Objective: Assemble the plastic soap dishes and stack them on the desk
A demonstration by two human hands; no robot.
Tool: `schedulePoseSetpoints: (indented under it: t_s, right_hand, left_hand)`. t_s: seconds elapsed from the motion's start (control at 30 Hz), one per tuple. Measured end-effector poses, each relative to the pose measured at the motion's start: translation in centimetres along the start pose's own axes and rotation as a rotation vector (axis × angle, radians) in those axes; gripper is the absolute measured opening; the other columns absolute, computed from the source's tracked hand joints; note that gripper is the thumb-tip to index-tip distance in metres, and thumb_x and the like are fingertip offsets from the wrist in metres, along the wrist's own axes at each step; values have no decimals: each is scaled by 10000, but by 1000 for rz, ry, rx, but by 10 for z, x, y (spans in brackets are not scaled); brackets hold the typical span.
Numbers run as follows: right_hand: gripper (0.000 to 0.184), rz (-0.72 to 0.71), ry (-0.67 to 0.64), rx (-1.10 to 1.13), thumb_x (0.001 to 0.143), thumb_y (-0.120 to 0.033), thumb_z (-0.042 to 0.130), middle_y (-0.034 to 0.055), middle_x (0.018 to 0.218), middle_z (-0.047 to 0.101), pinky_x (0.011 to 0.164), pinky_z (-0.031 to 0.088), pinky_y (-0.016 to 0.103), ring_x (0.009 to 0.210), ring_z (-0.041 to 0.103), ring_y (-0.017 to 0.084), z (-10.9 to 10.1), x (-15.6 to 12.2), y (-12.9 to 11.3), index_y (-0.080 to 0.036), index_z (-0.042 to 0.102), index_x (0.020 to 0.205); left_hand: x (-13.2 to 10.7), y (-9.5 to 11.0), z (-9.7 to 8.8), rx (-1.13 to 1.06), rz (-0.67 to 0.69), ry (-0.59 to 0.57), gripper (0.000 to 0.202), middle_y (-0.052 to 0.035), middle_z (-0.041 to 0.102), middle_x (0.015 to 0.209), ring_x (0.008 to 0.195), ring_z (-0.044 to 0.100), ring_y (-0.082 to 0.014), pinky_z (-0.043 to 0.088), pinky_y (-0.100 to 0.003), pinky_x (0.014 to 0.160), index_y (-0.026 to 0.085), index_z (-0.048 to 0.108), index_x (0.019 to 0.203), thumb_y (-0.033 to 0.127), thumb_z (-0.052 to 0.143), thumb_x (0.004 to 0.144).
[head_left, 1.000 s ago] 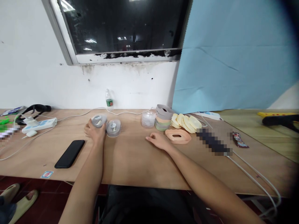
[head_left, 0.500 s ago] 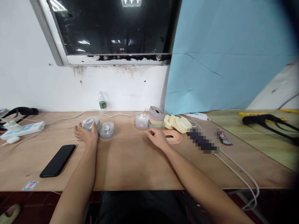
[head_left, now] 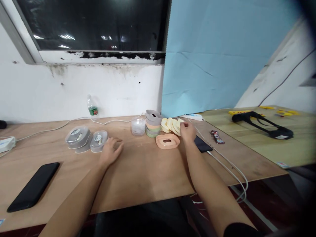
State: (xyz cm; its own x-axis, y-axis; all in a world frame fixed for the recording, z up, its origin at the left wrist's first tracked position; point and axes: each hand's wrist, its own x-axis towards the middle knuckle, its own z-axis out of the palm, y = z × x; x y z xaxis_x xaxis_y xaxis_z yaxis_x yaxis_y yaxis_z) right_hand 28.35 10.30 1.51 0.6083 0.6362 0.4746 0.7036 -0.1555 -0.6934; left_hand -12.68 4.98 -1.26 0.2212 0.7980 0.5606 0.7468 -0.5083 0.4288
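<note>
My right hand (head_left: 188, 132) is closed in a pinch at the right end of a leaning row of cream oval pieces (head_left: 170, 124); its fingertips grip the edge of the last one. In front of that row lies a peach oval shell (head_left: 161, 143) with a slot in its middle. My left hand (head_left: 112, 152) rests over the table, fingers stretched and apart, holding nothing. Just left of it stands a grey oval box with a clear lid (head_left: 98, 143), and beyond that are similar lidded boxes (head_left: 78, 136), one partly on another.
Behind the peach shell are stacked grey, peach and green oval shells (head_left: 153, 127) and a pile of clear lids (head_left: 138, 127). A phone with a white cable (head_left: 203, 144) and a snack wrapper (head_left: 217, 136) lie right. A black phone (head_left: 34, 186) and a bottle (head_left: 92, 108) are left.
The view has turned right. My left hand has come away from the lidded boxes towards the right. My right hand has moved from beside the peach shell to the cream pieces.
</note>
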Motion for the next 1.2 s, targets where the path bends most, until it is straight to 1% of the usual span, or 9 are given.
schedulePoseSetpoints:
  t_s: [0.1,0.17,0.27,0.47,0.8,0.87,0.93,1.07,1.2]
  right_hand:
    - [355,29,-57,-71,797,-395,494,119,1029,669,764,420,325,911,593,256,2,4,10,-169,675,1003]
    - [375,35,-125,-95,797,-413,497,121,1046,662,763,425,324,919,595,257,6,3,12,-168,681,1015]
    - [394,27,-183,-114,799,-432,503,116,1049,651,765,432,322,916,595,247,10,1,11,-178,677,1044]
    - [430,49,-173,-158,811,-447,491,132,1124,613,802,437,350,955,587,249,12,-2,9,-187,646,1116]
    - [297,98,-222,-130,747,-387,564,90,892,674,719,426,335,828,603,249,13,0,13,-194,675,944]
    - [288,93,-178,-101,762,-384,540,102,896,657,725,422,338,821,591,247,12,-1,11,-177,662,920]
    - [299,46,-50,-58,797,-382,485,126,961,629,762,417,348,870,569,250,10,-2,7,-159,632,931]
    - [299,-150,191,72,876,-377,356,147,1015,564,857,395,358,978,509,242,1,-11,-15,-152,535,958]
    - [312,-279,141,287,906,-439,301,101,949,526,821,414,315,874,514,198,-4,-42,-46,-175,452,973]
  left_hand:
    - [-1,6,5,-28,-12,-233,342,-69,641,1040,1000,571,-236,443,-374,906,208,633,1043,462,501,856]
    - [-1,4,4,-29,-25,-305,371,-73,648,1018,955,584,-237,461,-370,862,203,636,1058,479,510,845]
    - [0,-3,2,-34,-52,-313,407,-76,657,1003,900,597,-229,472,-362,818,192,622,1097,489,506,845]
    - [-1,-10,0,-46,-74,-306,423,-80,665,991,889,603,-223,471,-345,799,168,614,1118,473,516,842]
    - [-1,-11,-1,-38,-62,-312,428,-82,667,961,865,609,-225,471,-345,781,170,617,1122,474,523,836]
    - [-1,-11,-1,-48,-68,-313,435,-83,667,969,866,611,-221,473,-342,783,166,614,1127,477,523,836]
    - [-1,-12,-1,-57,-70,-305,447,-83,666,972,867,613,-217,476,-338,783,165,609,1135,485,524,834]
    - [-1,-14,0,-67,-68,-297,461,-81,665,961,843,620,-210,483,-331,765,172,595,1158,491,520,834]
    - [-2,-12,1,-105,-104,-279,514,-84,659,982,851,628,-208,488,-328,768,164,552,1213,509,515,833]
